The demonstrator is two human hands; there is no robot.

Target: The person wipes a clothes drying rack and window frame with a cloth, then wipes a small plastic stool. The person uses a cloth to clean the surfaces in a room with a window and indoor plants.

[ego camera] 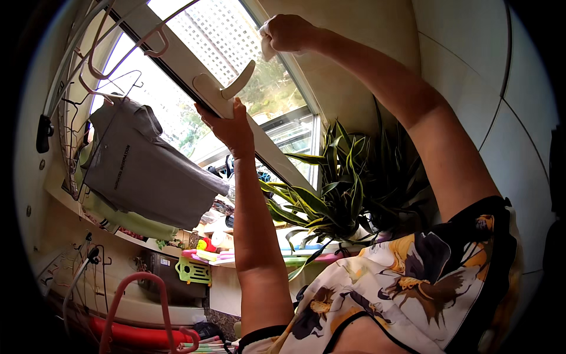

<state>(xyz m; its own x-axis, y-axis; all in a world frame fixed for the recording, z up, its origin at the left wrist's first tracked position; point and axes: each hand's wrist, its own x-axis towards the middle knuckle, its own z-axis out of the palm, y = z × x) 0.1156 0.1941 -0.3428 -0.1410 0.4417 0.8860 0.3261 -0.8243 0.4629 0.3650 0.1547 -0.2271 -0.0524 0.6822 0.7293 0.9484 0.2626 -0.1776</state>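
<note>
My left hand (232, 130) grips the white frame of a window sash (283, 161) just below its handle. The lever of the white window handle (239, 82) points up and to the right. Above and to the right, my right hand (289, 33) is closed around a crumpled white cloth (267, 49). The cloth is in front of the upper right part of the window pane (212, 37); whether it touches the glass I cannot tell. Most of the cloth is hidden in my fist.
A grey T-shirt (146, 163) hangs at the left, under several pink hangers (95, 73). Snake plants (340, 177) stand below the window's right side. Lower down are a green plastic basket (193, 270) and a red tubular rack (141, 278). White wall panels (464, 66) rise at the right.
</note>
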